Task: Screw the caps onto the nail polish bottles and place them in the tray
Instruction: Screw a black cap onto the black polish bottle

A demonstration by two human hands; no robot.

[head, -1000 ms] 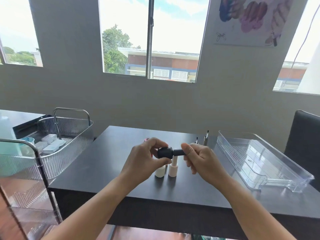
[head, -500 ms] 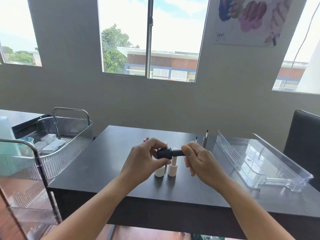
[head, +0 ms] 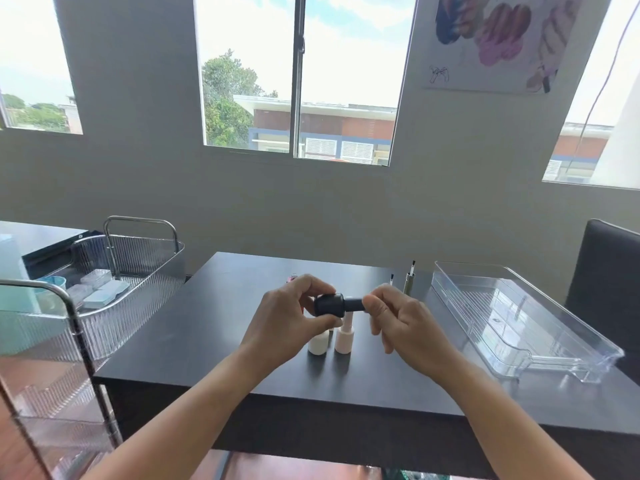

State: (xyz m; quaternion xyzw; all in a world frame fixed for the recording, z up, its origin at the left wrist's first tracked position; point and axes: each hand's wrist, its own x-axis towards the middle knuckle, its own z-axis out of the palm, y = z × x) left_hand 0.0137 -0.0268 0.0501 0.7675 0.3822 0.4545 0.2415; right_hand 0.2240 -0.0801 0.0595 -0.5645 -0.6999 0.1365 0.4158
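Two hands work above the table (head: 214,327): left hand (head: 291,320) pinching the black polish bottle (head: 328,304) sideways, right hand (head: 398,318) closed on its cap (head: 354,304); keeping axes aligned should prevent cross-threading.

Dark table (head: 214,327), 2 pale bottles (head: 330,339), clear tray (head: 519,320), upright brush caps (head: 409,282)

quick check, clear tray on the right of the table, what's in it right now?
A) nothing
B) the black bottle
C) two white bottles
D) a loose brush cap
A: the clear tray shows only its bare ribbed floor, while the black bottle is held between the left hand and right hand, and the two white bottles stand on the table.
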